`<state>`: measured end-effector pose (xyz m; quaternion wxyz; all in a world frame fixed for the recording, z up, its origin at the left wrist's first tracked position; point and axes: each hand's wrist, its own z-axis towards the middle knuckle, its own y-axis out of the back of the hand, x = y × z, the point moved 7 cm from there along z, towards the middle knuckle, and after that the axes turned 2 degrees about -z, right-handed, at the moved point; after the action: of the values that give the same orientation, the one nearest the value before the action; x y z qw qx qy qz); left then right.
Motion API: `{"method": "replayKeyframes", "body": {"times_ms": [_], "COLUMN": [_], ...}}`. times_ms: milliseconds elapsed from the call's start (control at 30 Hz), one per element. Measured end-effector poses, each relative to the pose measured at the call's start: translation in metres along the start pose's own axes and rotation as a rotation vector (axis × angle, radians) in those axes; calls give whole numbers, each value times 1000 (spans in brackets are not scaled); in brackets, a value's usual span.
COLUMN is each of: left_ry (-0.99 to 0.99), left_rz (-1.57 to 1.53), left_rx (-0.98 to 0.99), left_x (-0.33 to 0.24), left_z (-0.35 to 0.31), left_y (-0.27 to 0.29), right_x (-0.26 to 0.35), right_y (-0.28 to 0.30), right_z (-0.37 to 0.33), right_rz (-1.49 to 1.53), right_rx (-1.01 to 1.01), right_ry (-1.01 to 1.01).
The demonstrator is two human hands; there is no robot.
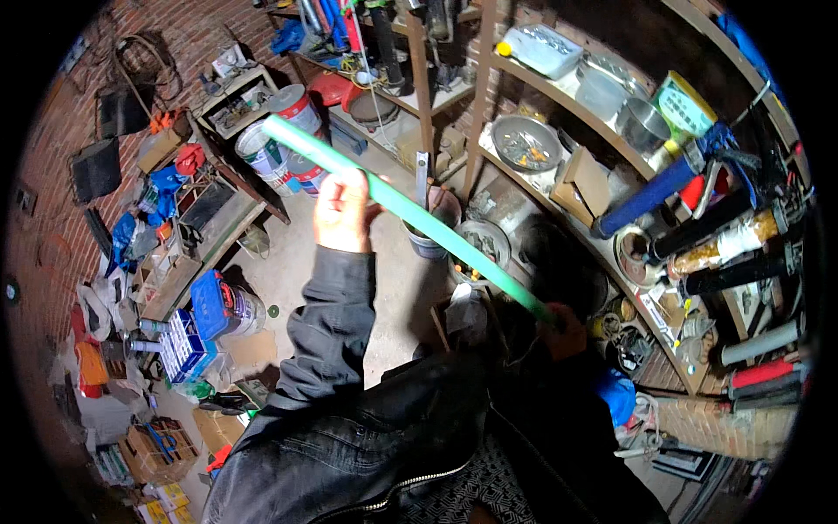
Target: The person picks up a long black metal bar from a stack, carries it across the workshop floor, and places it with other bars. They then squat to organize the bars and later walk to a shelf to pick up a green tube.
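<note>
A long light-green pipe (445, 234) slants across the middle of the view, its far end up at the left and its near end down at the right. My left hand (340, 214) is closed round the pipe's upper part, some way below the far end. At the lower end, my right hand (566, 332) grips the pipe in deep shadow, so its fingers show only dimly. Beneath the pipe stand a bucket (429, 246) holding a metal level or rule and a round pan (480, 244) with small items.
Wooden shelves (576, 190) on the right carry a metal basin (526, 144), pots and several rolls and tubes. Paint buckets (262, 150) stand at the far left. A cluttered bench (218, 236) runs along the left, with a blue toolbox (209, 304) nearby.
</note>
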<state>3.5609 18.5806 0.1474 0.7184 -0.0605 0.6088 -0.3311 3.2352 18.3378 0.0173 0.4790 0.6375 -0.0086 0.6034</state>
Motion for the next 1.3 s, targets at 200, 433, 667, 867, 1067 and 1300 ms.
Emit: {"method": "replayKeyframes", "body": {"times_ms": [200,433,667,867,1067,1300], "left_ry": [110,193,251,252,266,376], "left_rz": [-132,-139,-267,-210,-357,-370], "left_rx": [-87,-108,-177,-174,-56,-166], "left_x": [-2,14,38,39,50,87], "left_z": [9,15,19,3,-17,-32], "left_y": [38,57,98,96,58,32], "right_x": [38,87,109,69,57,39], "right_y": [41,71,63,44,18,6], "right_z": [21,32,34,24,-9,-40], "right_rz": [288,-73,-252,-125,-207,5], "right_rx": [86,-64,39,229,627,1134], "right_ry": [-265,140,121,95,-137,-259]}}
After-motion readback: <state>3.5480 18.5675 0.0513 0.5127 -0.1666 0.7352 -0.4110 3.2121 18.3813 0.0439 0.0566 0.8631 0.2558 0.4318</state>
